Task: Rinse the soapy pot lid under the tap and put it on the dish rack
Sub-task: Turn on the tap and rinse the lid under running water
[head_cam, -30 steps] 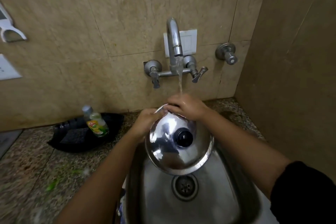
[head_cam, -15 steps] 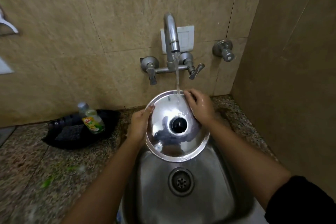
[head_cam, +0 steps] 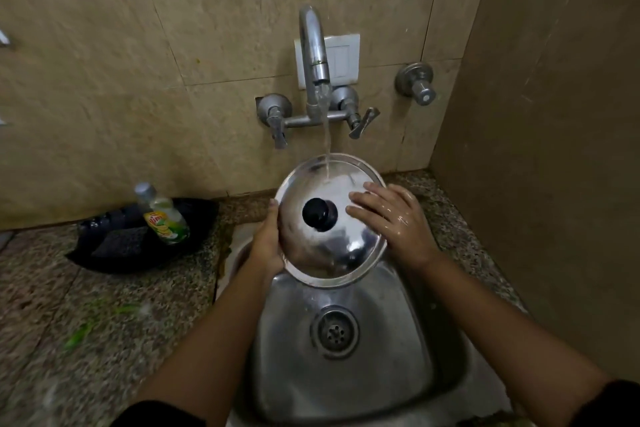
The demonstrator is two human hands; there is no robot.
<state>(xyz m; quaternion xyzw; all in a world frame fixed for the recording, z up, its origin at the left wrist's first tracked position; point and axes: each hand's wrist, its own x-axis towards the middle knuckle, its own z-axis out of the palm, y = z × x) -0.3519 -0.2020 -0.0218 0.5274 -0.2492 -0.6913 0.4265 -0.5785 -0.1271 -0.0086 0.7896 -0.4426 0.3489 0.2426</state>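
Observation:
A round steel pot lid (head_cam: 311, 239) with a black knob (head_cam: 319, 214) is held tilted over the steel sink (head_cam: 398, 340), its top side facing me. Water runs from the wall tap (head_cam: 313, 55) and lands on the lid's far upper part. My left hand (head_cam: 268, 243) grips the lid's left rim from beneath. My wet right hand (head_cam: 391, 218) lies flat on the lid's right side, fingers spread toward the knob. No dish rack is in view.
A black tray (head_cam: 114, 253) on the granite counter at the left holds a dish-soap bottle (head_cam: 162, 215) and a dark scrub pad (head_cam: 121, 241). A second valve (head_cam: 417, 85) sticks out of the tiled wall at the right. A side wall (head_cam: 554, 149) closes the right.
The lid has tipped and turned under the stream. My right hand slid from the far rim down onto the lid's right side. My left hand shifted lower along the left rim.

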